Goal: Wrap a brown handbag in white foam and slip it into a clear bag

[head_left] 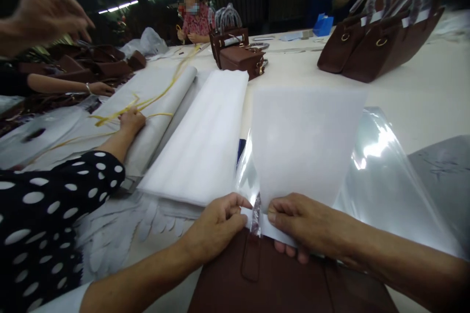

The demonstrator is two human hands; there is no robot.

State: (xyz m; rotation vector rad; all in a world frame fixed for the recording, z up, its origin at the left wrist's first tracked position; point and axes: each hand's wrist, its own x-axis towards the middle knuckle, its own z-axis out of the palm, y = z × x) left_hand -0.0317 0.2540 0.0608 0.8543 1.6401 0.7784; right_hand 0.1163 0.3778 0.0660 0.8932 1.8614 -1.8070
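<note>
Right of stacked white sheets [205, 132] on the tabletop [422, 93], the left hand [218, 225] pinched a paper strip [279, 233] in its fingers beside the plastic-wrapped handle [256, 217] of a brown bag [290, 286] below, and the right hand [306, 222] gripped the strip's other side.

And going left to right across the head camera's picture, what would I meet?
A co-worker's polka-dot sleeve, that co-worker's hand, the wearer's left hand, the plastic-wrapped handle, the wearer's right hand, a grey sheet with scribbles.
</note>
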